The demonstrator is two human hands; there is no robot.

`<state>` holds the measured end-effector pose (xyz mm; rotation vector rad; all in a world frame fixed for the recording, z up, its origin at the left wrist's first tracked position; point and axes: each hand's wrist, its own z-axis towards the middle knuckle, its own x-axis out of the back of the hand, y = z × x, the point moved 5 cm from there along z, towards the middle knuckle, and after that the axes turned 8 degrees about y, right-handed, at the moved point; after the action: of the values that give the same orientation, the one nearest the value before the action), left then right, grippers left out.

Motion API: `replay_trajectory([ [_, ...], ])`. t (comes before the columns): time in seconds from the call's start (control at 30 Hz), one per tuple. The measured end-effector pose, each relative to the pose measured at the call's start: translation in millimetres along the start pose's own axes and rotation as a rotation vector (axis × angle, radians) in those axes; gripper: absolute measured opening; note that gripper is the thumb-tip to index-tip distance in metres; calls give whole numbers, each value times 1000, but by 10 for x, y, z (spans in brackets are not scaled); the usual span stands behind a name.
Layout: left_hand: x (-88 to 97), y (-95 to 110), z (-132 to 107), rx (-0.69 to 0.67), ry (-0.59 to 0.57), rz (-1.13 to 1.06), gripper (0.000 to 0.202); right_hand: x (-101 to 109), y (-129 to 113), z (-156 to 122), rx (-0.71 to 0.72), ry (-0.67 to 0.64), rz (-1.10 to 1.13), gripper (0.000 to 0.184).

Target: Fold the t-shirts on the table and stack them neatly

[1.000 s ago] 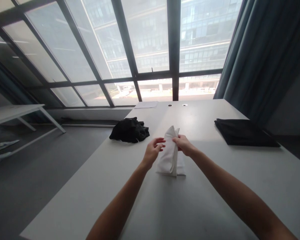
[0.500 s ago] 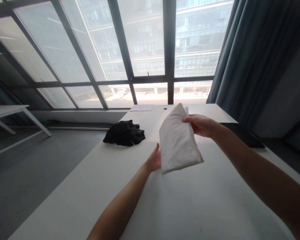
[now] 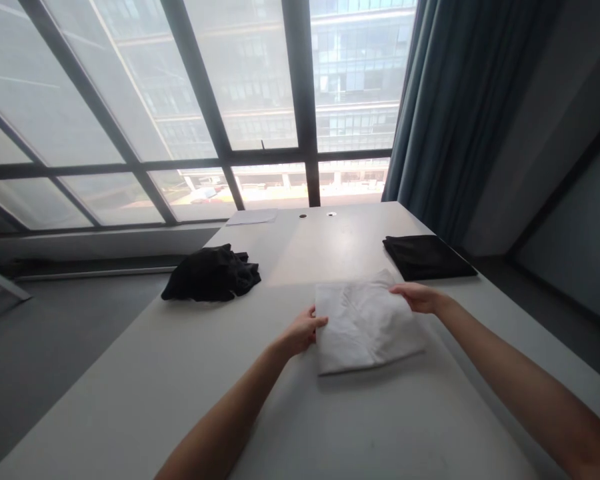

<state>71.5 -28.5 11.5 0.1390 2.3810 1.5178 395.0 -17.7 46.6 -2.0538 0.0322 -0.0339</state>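
Observation:
A folded white cloth [image 3: 365, 327] lies nearly flat on the white table [image 3: 300, 413] in front of me. My left hand [image 3: 303, 331] grips its left edge, thumb on top and fingers tucked beneath. At the cloth's far right corner my right hand [image 3: 417, 297] pinches the fabric. Both forearms reach in from the bottom of the view.
A crumpled black garment [image 3: 211, 281] sits on the table to the left. A neatly folded black cloth [image 3: 427, 257] lies at the right, near the curtain [image 3: 450, 120]. A sheet of paper [image 3: 253, 217] rests at the far edge by the windows. Floor drops off on the left.
The white cloth was held up off the table in both hands; it has come down and now lies nearly flat. My view has turned slightly left and down.

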Motion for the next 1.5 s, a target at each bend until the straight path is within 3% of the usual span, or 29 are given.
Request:
replay_trajectory([
  [0.1,-32,6,-2,2,44,20,74,74,185,104,-49,1,19,6],
  [0.23,-60,54,-60,-4,74,-6,82,77,282,134,23,119,18,20],
  [0.33,-115,160,-106,-19,129,25,92,75,251,46,89,153,73,31],
  [0.43,-286,368,-122,-59,119,73,98,235,100,-117,144,173,121,35],
  [0.57,-768,747,-48,-138,2,80,93,764,-224,-359,220,209,171,32],
  [0.7,-1517,1122,237,-226,-123,45,81,1541,-586,-429,257,246,168,31],
  [0.87,-2385,1412,950,-269,-220,-21,66,2484,-1021,-147,264,336,109,28],
  [1.0,-2741,1448,1600,-267,-258,-87,67,2916,-1192,323,253,358,75,25],
  [1.13,-2830,1309,2159,-243,-229,-120,67,3128,-1130,894,231,424,41,24],
  [1.27,-2772,1078,2560,-177,-182,-85,71,3193,-939,1393,223,470,11,33],
  [1.4,-2649,868,2786,-97,-86,-35,74,3231,-716,1677,204,541,-24,39],
  [1.5,-2591,763,2844,-54,-65,0,73,3294,-576,1717,170,612,-67,36],
])
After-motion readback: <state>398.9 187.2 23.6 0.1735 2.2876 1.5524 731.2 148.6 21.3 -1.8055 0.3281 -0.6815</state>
